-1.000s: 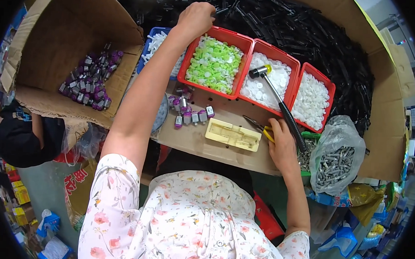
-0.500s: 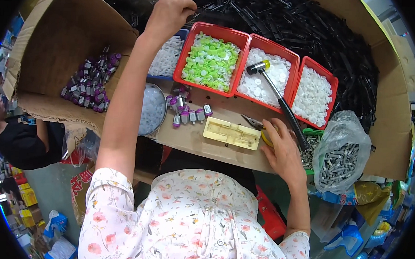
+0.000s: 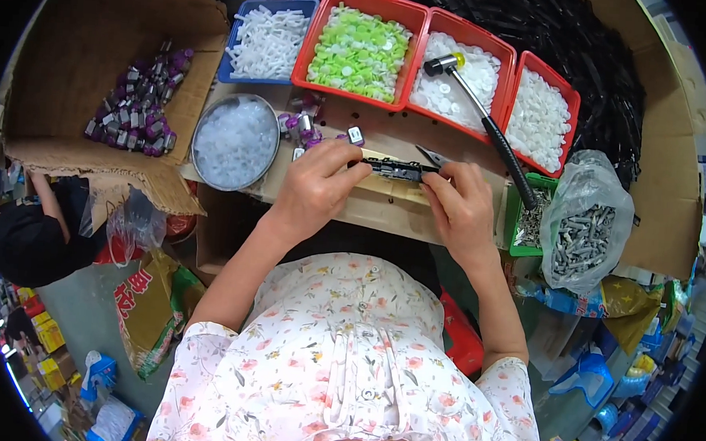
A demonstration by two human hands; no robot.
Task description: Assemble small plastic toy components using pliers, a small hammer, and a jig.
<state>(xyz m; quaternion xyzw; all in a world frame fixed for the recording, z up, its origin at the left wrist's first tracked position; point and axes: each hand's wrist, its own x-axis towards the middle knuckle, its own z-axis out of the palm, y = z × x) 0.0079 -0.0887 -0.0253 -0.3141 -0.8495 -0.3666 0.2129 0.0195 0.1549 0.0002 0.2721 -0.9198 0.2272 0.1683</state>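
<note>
My left hand [image 3: 315, 185] and my right hand [image 3: 464, 209] pinch the two ends of a slim black plastic part [image 3: 397, 170]. The part lies level over a cream block with a recess [image 3: 391, 187]; whether it rests in the block I cannot tell. Behind my right fingers, the tip of a pair of pliers [image 3: 430, 156] shows, its handles hidden. Small silver and purple motors [image 3: 302, 124] lie beyond my left hand. A hammer with a black handle [image 3: 501, 140] leans across a red bin of white discs [image 3: 455, 106].
Further bins hold white pins [image 3: 270, 44], green and white pieces [image 3: 360, 52] and white caps [image 3: 538, 122]. A round dish of translucent pieces [image 3: 236, 142] sits left, beside a carton of motors [image 3: 139, 105]. At right are a green tray [image 3: 528, 222] and a bag of metal parts [image 3: 582, 232].
My left hand has come back from the black parts pile to the cream block with a black part. My right hand has left the pliers and now grips the part's other end.
</note>
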